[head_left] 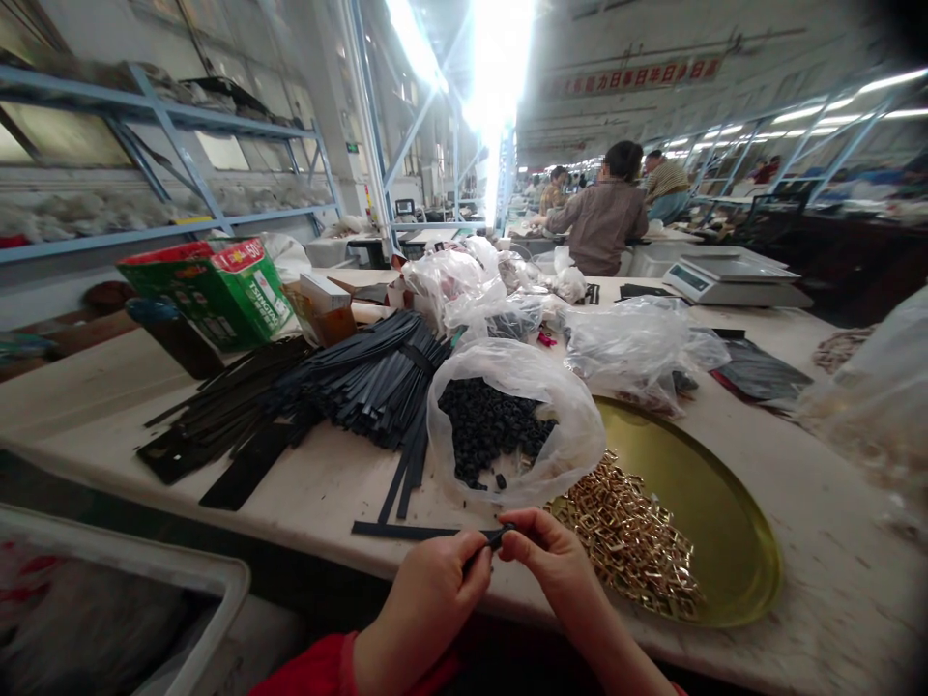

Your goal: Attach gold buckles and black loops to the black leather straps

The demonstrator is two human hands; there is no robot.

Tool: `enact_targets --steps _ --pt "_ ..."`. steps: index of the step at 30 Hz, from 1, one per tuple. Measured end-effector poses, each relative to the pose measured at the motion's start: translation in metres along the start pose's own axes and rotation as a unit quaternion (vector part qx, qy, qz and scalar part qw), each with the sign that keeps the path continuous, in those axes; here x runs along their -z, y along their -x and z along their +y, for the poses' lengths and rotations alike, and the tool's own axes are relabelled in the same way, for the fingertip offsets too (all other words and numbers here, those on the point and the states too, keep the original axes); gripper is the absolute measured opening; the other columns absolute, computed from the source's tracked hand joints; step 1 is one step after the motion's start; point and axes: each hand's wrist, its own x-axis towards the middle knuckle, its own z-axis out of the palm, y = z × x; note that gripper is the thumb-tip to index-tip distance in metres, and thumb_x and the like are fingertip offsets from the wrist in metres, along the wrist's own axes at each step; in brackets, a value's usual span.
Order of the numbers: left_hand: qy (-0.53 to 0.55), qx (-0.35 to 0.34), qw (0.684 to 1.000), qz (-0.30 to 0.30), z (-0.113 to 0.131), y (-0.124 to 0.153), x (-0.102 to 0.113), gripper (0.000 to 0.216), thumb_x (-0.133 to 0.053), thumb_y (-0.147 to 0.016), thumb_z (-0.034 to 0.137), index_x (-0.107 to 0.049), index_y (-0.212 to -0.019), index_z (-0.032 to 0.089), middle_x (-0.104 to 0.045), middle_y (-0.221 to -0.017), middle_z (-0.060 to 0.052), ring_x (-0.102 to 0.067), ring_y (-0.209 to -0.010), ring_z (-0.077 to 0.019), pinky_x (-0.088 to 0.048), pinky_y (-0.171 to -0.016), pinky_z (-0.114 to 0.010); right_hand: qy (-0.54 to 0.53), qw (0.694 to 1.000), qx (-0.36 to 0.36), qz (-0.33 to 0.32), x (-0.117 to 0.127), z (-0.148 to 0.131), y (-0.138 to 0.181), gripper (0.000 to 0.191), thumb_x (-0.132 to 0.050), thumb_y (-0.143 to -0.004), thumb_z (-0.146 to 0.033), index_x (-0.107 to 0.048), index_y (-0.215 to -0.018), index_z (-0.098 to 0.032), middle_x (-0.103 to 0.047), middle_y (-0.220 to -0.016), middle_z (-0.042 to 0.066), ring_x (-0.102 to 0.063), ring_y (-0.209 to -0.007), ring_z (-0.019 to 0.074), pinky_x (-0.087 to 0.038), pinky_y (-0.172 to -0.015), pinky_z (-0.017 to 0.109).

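My left hand [433, 601] is closed in a pinch around a narrow black strap [406, 532], which trails left across the table edge. The thumb and forefinger of my right hand [555, 561] pinch the strap's tip, where something small and black shows; I cannot tell whether it is a separate loop. Just beyond my hands sits an open plastic bag [572, 425] full of small black loops [485, 425]. Beside my right hand, a golden round tray [732, 541] carries a heap of small gold buckles [638, 541]. Behind the held strap lies a bundle of black straps [369, 377].
Darker strips [224, 416] lie left of the bundle, near a green carton [232, 290] and a bottle [174, 333]. Several plastic bags [638, 348] crowd the table's middle. A scale [732, 278] stands at the back right, a white bin [224, 599] lower left. People work further off.
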Motion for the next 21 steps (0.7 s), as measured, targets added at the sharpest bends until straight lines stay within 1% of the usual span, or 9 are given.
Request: enact_targets --steps 4,7,10,12,14,16,18,20,21 --pt "0.001 -0.001 1.0 -0.023 -0.003 0.0 -0.001 0.023 -0.04 -0.085 0.025 -0.058 -0.072 0.019 -0.062 -0.064 -0.002 -0.055 -0.06 -0.0152 -0.031 -0.055 -0.022 0.095 0.993 0.071 -0.025 0.004 0.006 0.004 0.024 -0.07 -0.064 -0.04 -0.07 -0.075 -0.02 -0.057 -0.065 0.0 -0.054 -0.062 0.0158 -0.043 -0.06 0.027" --pt "0.021 -0.003 0.999 -0.042 -0.001 -0.002 -0.002 0.023 -0.04 -0.085 0.025 -0.059 -0.074 0.019 -0.064 -0.069 -0.003 -0.057 -0.064 -0.0162 -0.033 -0.058 -0.022 0.118 0.986 0.11 -0.028 0.004 0.009 0.006 0.017 -0.072 -0.062 -0.036 -0.071 -0.07 -0.021 -0.054 -0.069 0.0 -0.052 -0.066 0.015 -0.042 -0.06 0.026" --pt "0.055 0.007 0.997 -0.051 0.001 -0.003 -0.003 0.025 -0.038 -0.086 0.026 -0.059 -0.075 0.017 -0.063 -0.071 -0.003 -0.057 -0.066 -0.0165 -0.035 -0.06 -0.022 0.038 0.997 0.032 -0.052 0.005 0.009 0.007 0.026 -0.074 -0.058 -0.042 -0.068 -0.07 -0.02 -0.055 -0.064 -0.002 -0.052 -0.059 0.0136 -0.041 -0.057 0.026" --pt "0.092 0.021 0.992 -0.081 0.001 0.0 -0.001 0.023 -0.039 -0.085 0.028 -0.058 -0.078 0.018 -0.062 -0.07 -0.002 -0.056 -0.063 -0.0153 -0.035 -0.057 -0.022 -0.013 0.998 -0.028 -0.056 0.007 0.009 0.008 0.031 -0.074 -0.058 -0.044 -0.065 -0.073 -0.019 -0.057 -0.058 -0.003 -0.052 -0.054 0.0127 -0.041 -0.056 0.026" --pt "0.133 0.045 0.981 -0.133 -0.002 0.003 0.002 0.02 -0.041 -0.085 0.03 -0.056 -0.081 0.018 -0.059 -0.066 0.001 -0.053 -0.056 -0.0129 -0.034 -0.052 -0.021 -0.036 0.998 -0.044 -0.025 0.009 0.011 0.01 0.03 -0.075 -0.059 -0.042 -0.063 -0.073 -0.018 -0.057 -0.056 -0.004 -0.052 -0.053 0.0112 -0.04 -0.057 0.024" --pt "0.163 0.064 0.972 -0.156 -0.007 0.006 0.002 0.019 -0.04 -0.085 0.03 -0.054 -0.085 0.018 -0.054 -0.06 0.004 -0.049 -0.051 -0.011 -0.034 -0.05 -0.02 -0.044 0.998 -0.038 0.005 0.006 0.015 0.013 0.03 -0.075 -0.06 -0.041 -0.061 -0.071 -0.017 -0.057 -0.056 -0.005 -0.05 -0.052 0.0093 -0.038 -0.056 0.022" --pt "0.191 0.067 0.97 -0.137 -0.012 0.007 -0.001 0.023 -0.038 -0.086 0.029 -0.052 -0.1 0.016 -0.049 -0.056 0.006 -0.047 -0.051 -0.0108 -0.035 -0.052 -0.02 -0.05 0.998 -0.047 -0.003 0.0 0.022 0.016 0.031 -0.074 -0.06 -0.042 -0.059 -0.071 -0.017 -0.055 -0.054 -0.006 -0.049 -0.05 0.0087 -0.037 -0.055 0.022" --pt "0.228 0.067 0.965 -0.115 -0.015 0.006 -0.005 0.037 -0.035 -0.088 0.032 -0.041 -0.12 0.015 -0.045 -0.053 0.007 -0.045 -0.051 -0.0112 -0.035 -0.053 -0.02 -0.054 0.995 -0.071 -0.039 -0.004 0.027 0.019 0.035 -0.073 -0.06 -0.046 -0.057 -0.072 -0.018 -0.053 -0.053 -0.006 -0.049 -0.049 0.0096 -0.038 -0.054 0.023" --pt "0.242 0.064 0.962 -0.112 -0.017 0.005 -0.007 0.042 -0.036 -0.088 0.034 -0.037 -0.125 0.015 -0.045 -0.054 0.007 -0.045 -0.051 -0.0114 -0.035 -0.053 -0.021 -0.039 0.995 -0.07 -0.062 -0.004 0.028 0.019 0.036 -0.07 -0.061 -0.049 -0.057 -0.074 -0.018 -0.054 -0.055 -0.005 -0.05 -0.05 0.0107 -0.04 -0.054 0.024"
